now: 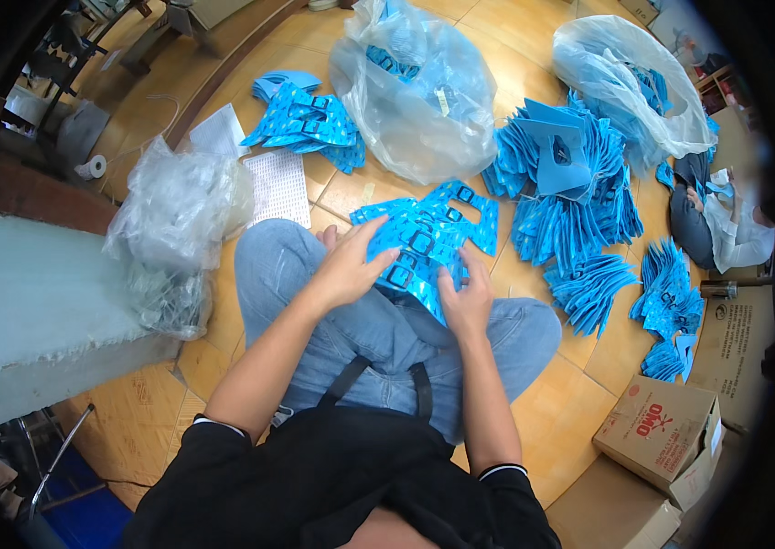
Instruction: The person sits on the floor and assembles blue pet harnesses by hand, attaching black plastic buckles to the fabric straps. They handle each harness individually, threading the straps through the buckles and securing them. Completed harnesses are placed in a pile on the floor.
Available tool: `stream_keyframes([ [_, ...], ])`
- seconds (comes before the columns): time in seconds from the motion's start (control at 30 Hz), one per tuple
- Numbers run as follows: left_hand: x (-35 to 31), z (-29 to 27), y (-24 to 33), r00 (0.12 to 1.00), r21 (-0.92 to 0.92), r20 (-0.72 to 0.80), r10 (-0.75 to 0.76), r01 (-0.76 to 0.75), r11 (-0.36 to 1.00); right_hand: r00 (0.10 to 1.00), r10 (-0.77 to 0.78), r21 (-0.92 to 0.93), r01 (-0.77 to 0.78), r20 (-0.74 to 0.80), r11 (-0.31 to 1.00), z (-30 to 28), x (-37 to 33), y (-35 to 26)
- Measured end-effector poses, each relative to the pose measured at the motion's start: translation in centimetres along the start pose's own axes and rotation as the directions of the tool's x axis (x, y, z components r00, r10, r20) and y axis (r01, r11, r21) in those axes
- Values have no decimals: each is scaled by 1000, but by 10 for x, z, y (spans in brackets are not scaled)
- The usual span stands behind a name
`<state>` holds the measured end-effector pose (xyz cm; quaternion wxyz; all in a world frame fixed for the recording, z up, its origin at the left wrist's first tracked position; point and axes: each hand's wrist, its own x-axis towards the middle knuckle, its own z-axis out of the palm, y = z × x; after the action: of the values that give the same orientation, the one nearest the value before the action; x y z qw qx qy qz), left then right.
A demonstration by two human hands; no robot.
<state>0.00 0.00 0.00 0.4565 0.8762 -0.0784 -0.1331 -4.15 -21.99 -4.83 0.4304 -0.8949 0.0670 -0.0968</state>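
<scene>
Floor (566, 398) brightly lit; white glints on the crumpled clear plastic (177, 197). Black fisheye rim, edges bowed; upper left dimmer, softer.

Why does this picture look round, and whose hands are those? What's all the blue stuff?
There's no robot here, just a person sitting cross-legged. The camera is worn on their head, looking down, and its very wide lens bends straight lines and leaves dark edges.

The bare left hand and bare right hand belong to that person. Together they hold some flat blue patterned pieces above the lap, in light-blue jeans.

On the tan tiled floor to the right is a big pile of similar blue pieces. Ahead stands a large, see-through plastic bag with blue things inside. At lower right is a brown cardboard box.
</scene>
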Motion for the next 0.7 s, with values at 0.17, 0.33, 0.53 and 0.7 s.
stream_keyframes([
  [0.17, 5, -7, 18, 997, -459, 63, -47, 71, 886, 982, -64, 223, 103, -178, 969, -24, 2, -38],
  [0.33, -1, -18, 50, 980, -743, 192, 54, 110, 660, 998, 32, 303, -17, -45, 953, -49, -2, -61],
  [0.53, -13, -23, 73, 975, -900, 218, 33, 188, 394, 978, 197, 689, -189, 68, 699, -67, -7, -78],
  [0.7, -17, -27, 74, 975, -914, 216, 57, 181, 364, 987, 147, 659, -72, -58, 749, -76, -8, -88],
])
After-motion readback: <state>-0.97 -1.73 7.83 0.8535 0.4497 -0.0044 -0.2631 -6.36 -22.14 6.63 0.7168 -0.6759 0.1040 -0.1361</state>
